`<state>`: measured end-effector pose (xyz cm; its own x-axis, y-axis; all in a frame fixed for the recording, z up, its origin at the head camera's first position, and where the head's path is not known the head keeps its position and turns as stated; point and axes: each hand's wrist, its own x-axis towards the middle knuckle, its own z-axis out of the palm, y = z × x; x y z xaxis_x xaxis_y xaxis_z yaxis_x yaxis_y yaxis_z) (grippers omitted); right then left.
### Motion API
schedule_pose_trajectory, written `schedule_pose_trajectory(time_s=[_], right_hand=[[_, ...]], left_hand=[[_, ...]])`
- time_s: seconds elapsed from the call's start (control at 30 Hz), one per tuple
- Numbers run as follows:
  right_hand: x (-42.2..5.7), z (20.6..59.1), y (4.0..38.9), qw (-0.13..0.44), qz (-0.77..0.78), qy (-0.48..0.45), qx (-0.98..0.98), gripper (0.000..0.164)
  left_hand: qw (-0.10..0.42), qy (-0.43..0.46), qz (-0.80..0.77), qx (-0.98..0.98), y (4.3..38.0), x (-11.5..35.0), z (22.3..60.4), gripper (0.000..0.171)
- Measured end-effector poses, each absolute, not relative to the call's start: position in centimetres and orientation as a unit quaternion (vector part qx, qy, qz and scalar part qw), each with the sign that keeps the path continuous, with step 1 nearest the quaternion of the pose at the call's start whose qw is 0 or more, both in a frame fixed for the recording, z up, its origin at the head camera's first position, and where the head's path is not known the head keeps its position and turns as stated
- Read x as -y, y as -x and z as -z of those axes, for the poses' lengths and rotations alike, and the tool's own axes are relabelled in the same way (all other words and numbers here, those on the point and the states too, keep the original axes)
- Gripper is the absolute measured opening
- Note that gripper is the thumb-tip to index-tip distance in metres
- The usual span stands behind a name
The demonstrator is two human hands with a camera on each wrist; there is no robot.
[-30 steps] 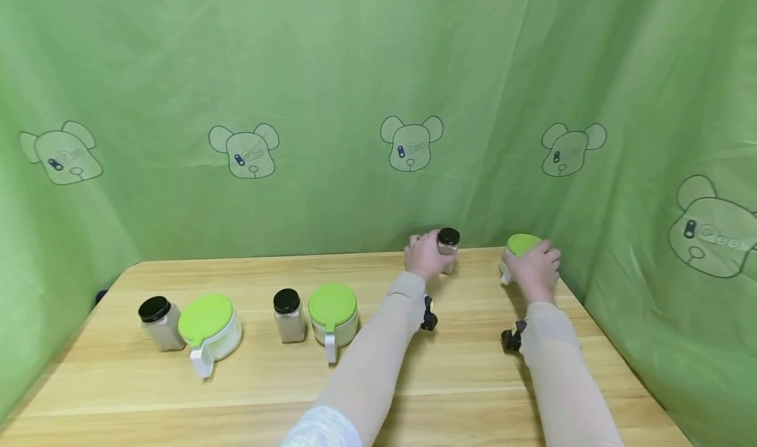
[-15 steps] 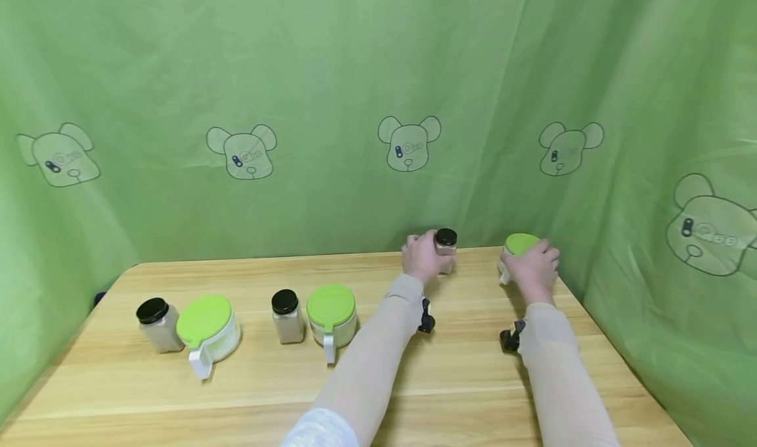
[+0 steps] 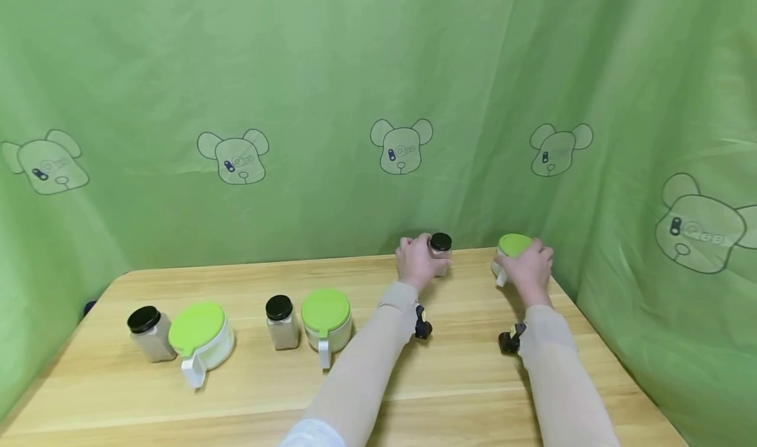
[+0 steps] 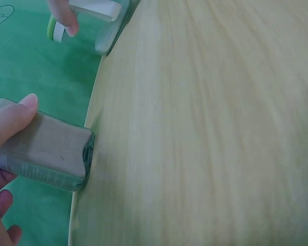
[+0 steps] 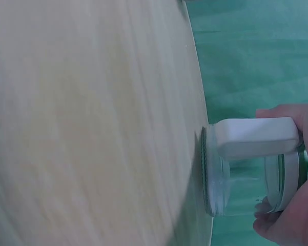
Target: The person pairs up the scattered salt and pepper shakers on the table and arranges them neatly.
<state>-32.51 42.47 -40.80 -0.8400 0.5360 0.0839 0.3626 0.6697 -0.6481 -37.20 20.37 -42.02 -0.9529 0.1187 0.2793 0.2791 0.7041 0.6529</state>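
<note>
At the table's back edge my left hand (image 3: 416,263) grips a square clear jar (image 3: 440,242) with a black lid. Grey-brown powder fills this jar (image 4: 46,146) in the left wrist view, where the thumb presses one face and the fingertips show below. To the right, my right hand (image 3: 529,271) holds a round glass seasoning pot (image 3: 512,244) by its green-lidded top. The right wrist view shows the pot's white handle (image 5: 256,136) and its clear base close to the tabletop, fingers and thumb around the lid end. Both containers stand upright.
A black-lidded jar (image 3: 155,336) and a green-lidded pot (image 3: 204,334) stand together on the left of the wooden table (image 3: 248,401). Another jar (image 3: 282,325) and pot (image 3: 326,317) are paired near the middle. A green curtain (image 3: 331,197) hangs behind and at the sides.
The head view has shifted a little, so the scene sits slightly further left and lower. Both hands keep their holds on the jar and the pot at nearly the same spots.
</note>
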Motion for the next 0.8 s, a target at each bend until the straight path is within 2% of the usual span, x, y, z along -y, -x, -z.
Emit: schedule_pose_trajectory(time_s=[0.2, 0.8], right_hand=[[-42.5, 41.1, 32.4, 0.137, -0.323, 0.236, 0.906, 0.108], [-41.4, 39.4, 31.2, 0.137, -0.32, 0.17, 0.922, 0.11]], left_hand=[[0.098, 0.1, 0.381, 0.914, 37.1, -19.9, 42.1, 0.075], [0.145, 0.095, 0.416, 0.893, 36.4, -19.1, 42.2, 0.077]])
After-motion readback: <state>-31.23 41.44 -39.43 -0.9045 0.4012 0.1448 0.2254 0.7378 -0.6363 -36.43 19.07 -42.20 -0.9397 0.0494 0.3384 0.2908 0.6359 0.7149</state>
